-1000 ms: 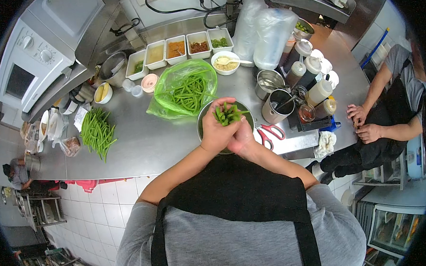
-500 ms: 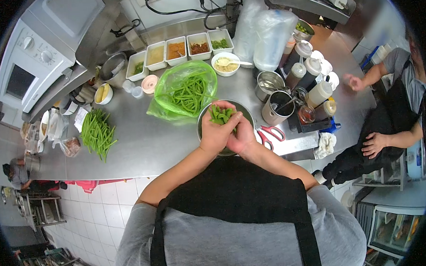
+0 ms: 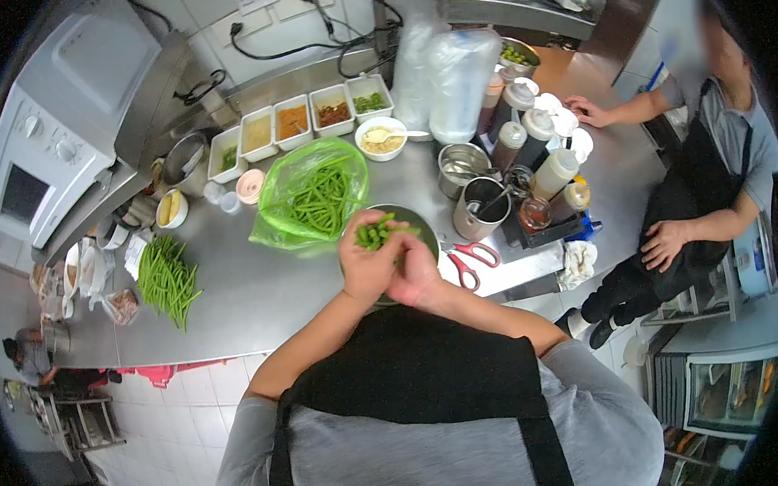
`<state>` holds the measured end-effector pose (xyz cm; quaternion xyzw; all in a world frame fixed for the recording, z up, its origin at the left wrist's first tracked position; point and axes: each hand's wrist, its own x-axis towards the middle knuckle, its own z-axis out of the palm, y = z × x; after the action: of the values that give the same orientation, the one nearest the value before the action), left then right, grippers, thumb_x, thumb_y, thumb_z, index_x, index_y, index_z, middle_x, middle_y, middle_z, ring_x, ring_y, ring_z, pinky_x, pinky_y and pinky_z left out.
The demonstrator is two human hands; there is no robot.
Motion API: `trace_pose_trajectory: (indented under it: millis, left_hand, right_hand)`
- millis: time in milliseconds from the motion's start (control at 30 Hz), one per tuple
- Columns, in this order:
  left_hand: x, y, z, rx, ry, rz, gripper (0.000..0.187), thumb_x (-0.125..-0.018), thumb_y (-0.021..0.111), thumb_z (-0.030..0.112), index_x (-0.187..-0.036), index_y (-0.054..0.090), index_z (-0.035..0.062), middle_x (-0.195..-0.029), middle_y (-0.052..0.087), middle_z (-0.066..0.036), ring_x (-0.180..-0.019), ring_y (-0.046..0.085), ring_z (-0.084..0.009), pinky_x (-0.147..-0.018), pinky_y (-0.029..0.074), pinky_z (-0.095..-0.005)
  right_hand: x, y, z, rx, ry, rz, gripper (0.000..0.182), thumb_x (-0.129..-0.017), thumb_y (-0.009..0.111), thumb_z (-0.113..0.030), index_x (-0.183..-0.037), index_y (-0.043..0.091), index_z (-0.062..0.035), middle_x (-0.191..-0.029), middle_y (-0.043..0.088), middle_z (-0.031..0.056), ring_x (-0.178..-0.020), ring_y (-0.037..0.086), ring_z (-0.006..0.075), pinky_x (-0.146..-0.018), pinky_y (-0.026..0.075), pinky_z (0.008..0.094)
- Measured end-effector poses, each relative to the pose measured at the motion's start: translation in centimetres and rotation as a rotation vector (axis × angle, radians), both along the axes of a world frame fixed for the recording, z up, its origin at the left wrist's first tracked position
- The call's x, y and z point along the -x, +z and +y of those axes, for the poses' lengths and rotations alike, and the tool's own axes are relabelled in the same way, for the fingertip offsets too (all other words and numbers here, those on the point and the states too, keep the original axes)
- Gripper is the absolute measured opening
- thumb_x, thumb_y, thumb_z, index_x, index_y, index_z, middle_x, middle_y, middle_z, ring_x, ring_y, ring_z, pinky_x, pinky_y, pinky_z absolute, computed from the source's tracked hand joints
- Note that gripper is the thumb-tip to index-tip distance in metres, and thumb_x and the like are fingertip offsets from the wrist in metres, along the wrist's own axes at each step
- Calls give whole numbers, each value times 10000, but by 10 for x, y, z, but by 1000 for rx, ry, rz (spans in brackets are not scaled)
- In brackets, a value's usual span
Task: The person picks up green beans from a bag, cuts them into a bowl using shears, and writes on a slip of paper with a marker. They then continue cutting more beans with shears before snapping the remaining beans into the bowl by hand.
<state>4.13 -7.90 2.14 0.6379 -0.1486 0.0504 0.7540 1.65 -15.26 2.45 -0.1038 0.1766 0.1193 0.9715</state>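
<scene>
Over a round metal bowl (image 3: 426,226), my left hand (image 3: 366,266) and my right hand (image 3: 415,270) are pressed together, cupped around short cut green bean pieces (image 3: 374,235). The fingers of both hands are curled and partly hide one another. The bowl's inside is mostly covered by my hands. Just beyond the left hand, long green beans (image 3: 321,198) lie in an open green plastic bag (image 3: 269,218). Red-handled scissors (image 3: 467,265) rest to the right of the bowl. Farther left, a loose pile of long green beans (image 3: 165,277) lies on the steel counter (image 3: 233,295).
White tubs of chopped ingredients (image 3: 293,122) line the back, with a white bowl and spoon (image 3: 381,140) beside them. Metal containers (image 3: 481,207) and squeeze bottles (image 3: 554,173) stand on the right. A co-worker (image 3: 710,156) stands at the right, one hand on the counter.
The view has shifted, so the counter items appear farther left. My hands stay cupped over the bowl with the bean pieces. The co-worker's raised hand has come down to the counter.
</scene>
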Motion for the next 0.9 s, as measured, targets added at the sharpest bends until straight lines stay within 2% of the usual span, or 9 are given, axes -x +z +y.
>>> trace_pose_trajectory:
  millis: [100, 133, 233, 433, 467, 600, 700, 800, 900]
  left_hand:
    - [1, -5, -4, -3, 44, -119, 299, -694, 671, -61, -902, 485, 45, -862, 531, -42, -809, 524, -112, -749, 436, -253]
    - [6, -3, -3, 22, 7, -109, 291, -682, 658, -67, -901, 495, 32, -873, 534, -54, -821, 531, -128, -762, 436, -259]
    - [6, -1, -2, 22, -88, -124, 293, -675, 643, -73, -915, 502, 19, -880, 536, -61, -830, 537, -137, -772, 437, -267]
    - [11, 8, -3, 59, -96, 55, 349, -707, 648, -87, -975, 464, 39, -901, 528, -42, -840, 528, -113, -795, 431, -253]
    - [13, 16, -2, 35, -102, 32, 351, -709, 650, -87, -979, 464, 39, -902, 527, -41, -846, 528, -110, -801, 432, -255]
    - [12, 10, -5, 117, -116, 76, 306, -733, 638, -91, -961, 477, 34, -869, 538, -30, -827, 535, -101, -749, 451, -243]
    - [13, 14, -4, 83, -115, 71, 241, -746, 653, -61, -897, 493, 39, -831, 555, -20, -777, 542, -94, -702, 454, -231]
    - [16, 26, -2, 151, -71, 270, 233, -738, 665, -57, -867, 494, 33, -810, 561, -10, -744, 538, -85, -706, 444, -229]
    - [9, 41, 5, 80, -11, 187, 211, -759, 657, -33, -876, 495, 37, -807, 559, -9, -774, 541, -85, -688, 436, -225]
  right_hand:
    - [-2, 0, -3, -54, 41, -69, 233, -870, 426, -221, -1045, 516, -97, -1103, 552, 100, -1085, 501, 244, -972, 370, 404]
    - [-12, -36, -7, -168, 138, -243, 281, -867, 435, -237, -1080, 509, -70, -1128, 549, 117, -1104, 490, 259, -981, 363, 409]
    - [-15, -14, -8, -135, -20, -72, 323, -851, 443, -227, -1107, 495, -37, -1163, 535, 136, -1108, 488, 278, -987, 358, 419]
    - [-11, -36, -5, -255, 33, -129, 203, -842, 471, -155, -984, 544, -30, -1038, 578, 111, -979, 550, 247, -920, 415, 388]
    - [-14, -36, -6, -194, 40, -155, 254, -938, 378, -264, -924, 535, -66, -990, 572, 69, -1011, 528, 234, -946, 388, 387]
    - [-11, -36, -7, -148, 45, -68, 355, -936, 381, -341, -1045, 559, -53, -1077, 573, 107, -1057, 510, 255, -975, 364, 395]
    - [-8, -32, -13, -189, 81, -163, 274, -898, 480, -336, -879, 552, -72, -1000, 583, 110, -987, 533, 250, -927, 395, 391]
    - [-1, -1, -6, -95, 31, -20, 437, -933, 363, -404, -1108, 549, -50, -1171, 544, 125, -1112, 482, 267, -990, 346, 395]
    - [6, 5, -7, -1, 61, -92, 639, -881, 310, -593, -1182, 504, -64, -1213, 525, 88, -1143, 466, 230, -996, 322, 367]
